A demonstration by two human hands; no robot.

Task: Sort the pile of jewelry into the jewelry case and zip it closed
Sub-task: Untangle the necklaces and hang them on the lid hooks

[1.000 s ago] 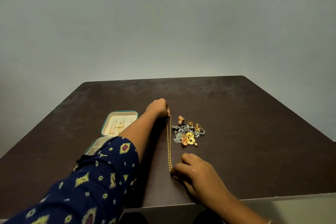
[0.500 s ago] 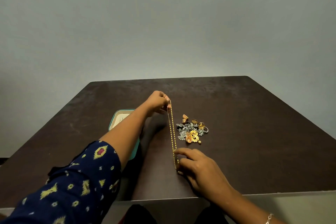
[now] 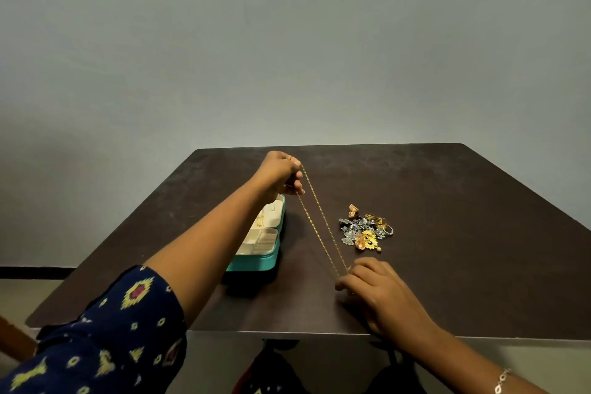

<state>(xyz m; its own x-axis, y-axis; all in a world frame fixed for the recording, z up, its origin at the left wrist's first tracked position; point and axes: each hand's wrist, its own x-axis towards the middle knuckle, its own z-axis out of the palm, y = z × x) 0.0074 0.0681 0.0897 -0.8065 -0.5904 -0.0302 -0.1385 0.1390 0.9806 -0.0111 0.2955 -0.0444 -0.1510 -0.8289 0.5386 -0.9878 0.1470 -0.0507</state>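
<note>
A thin gold chain [image 3: 321, 221] is stretched taut between my two hands as a doubled strand. My left hand [image 3: 281, 171] pinches its far end, raised above the table. My right hand [image 3: 375, 288] pinches the near end low by the table's front edge. A teal jewelry case [image 3: 267, 261] lies open to the left of the chain, cream compartments showing, partly hidden by my left forearm. Right of the chain sits the jewelry pile [image 3: 366, 230] of silver and gold pieces.
The dark brown table [image 3: 463, 249] stands against a plain grey wall. Its front edge runs just below my right wrist. A dark shape shows under the table near my legs.
My left hand has lifted higher and farther back, pulling the chain up at a slant off the table. More of the case now shows beside my forearm.
</note>
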